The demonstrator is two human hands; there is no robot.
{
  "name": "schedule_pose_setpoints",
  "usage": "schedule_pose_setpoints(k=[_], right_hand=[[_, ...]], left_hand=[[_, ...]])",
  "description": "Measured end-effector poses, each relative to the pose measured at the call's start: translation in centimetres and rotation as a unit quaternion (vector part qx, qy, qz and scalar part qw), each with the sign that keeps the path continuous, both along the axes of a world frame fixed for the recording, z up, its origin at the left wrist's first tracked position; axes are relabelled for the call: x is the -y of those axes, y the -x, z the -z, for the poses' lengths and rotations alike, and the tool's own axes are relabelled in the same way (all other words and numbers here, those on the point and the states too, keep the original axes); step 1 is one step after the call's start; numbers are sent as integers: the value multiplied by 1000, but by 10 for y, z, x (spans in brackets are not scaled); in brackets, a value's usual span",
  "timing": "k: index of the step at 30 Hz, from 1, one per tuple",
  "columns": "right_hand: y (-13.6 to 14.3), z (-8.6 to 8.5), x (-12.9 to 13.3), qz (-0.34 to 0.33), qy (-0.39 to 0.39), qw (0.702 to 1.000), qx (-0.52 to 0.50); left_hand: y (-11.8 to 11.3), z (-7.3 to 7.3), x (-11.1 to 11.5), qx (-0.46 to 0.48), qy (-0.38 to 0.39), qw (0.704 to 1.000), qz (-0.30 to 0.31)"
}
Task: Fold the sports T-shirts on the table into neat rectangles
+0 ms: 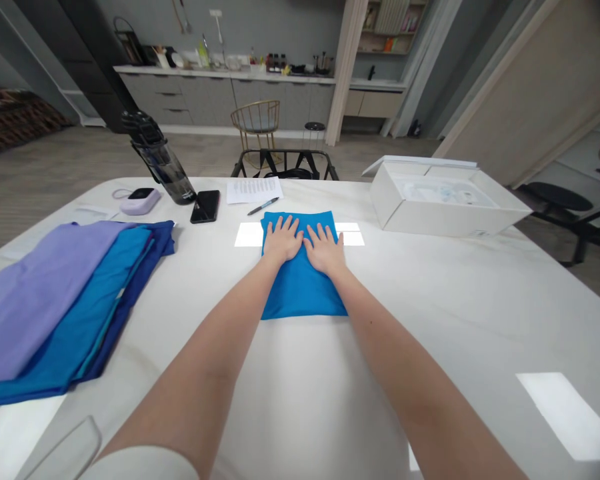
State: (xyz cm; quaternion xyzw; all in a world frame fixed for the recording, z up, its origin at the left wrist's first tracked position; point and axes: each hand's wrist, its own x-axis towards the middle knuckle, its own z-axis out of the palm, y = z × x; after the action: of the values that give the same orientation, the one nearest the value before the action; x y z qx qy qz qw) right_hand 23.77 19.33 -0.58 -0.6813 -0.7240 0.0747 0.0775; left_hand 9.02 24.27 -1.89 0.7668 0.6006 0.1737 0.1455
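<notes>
A blue cloth [304,291], folded into a rough rectangle, lies flat on the white table [440,300] in front of me. My left hand [283,240] rests palm down on its upper left part, fingers spread. Beside it, my right hand [325,250] presses flat on the upper right part, its fingers apart as well. The two thumbs are close together near the cloth's middle. At the table's left side is a stack of folded cloths, with a lilac cloth [50,287] on top and blue cloths [97,300] showing beneath it.
Toward the far edge are a dark bottle [165,167], a phone [205,207], a lilac device [141,201], a pen [263,206] and a printed sheet [254,191]. An open white box [430,217] stands at the back right. A black chair [285,163] is beyond the table.
</notes>
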Motion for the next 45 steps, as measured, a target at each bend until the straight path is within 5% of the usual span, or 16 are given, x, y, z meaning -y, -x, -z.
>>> schedule_pose_setpoints(k=[9, 13, 18, 21, 28, 45], right_hand=[[-14, -3, 122, -43, -24, 999, 4], [-20, -1, 150, -38, -34, 999, 1], [-21, -3, 151, -29, -34, 999, 3], [-19, -4, 150, -29, -43, 999, 2], [-19, -8, 154, -26, -29, 999, -3], [-21, -11, 169, 10, 22, 1000, 12]], left_hand=[[-1, -5, 5, 0, -6, 1000, -4], [-4, -12, 14, -11, -66, 998, 11], [-13, -22, 49, -40, -64, 996, 50], [-17, -22, 91, -31, -40, 998, 22], [6, -14, 187, -79, -38, 994, 69], [59, -23, 270, -118, 41, 989, 82]])
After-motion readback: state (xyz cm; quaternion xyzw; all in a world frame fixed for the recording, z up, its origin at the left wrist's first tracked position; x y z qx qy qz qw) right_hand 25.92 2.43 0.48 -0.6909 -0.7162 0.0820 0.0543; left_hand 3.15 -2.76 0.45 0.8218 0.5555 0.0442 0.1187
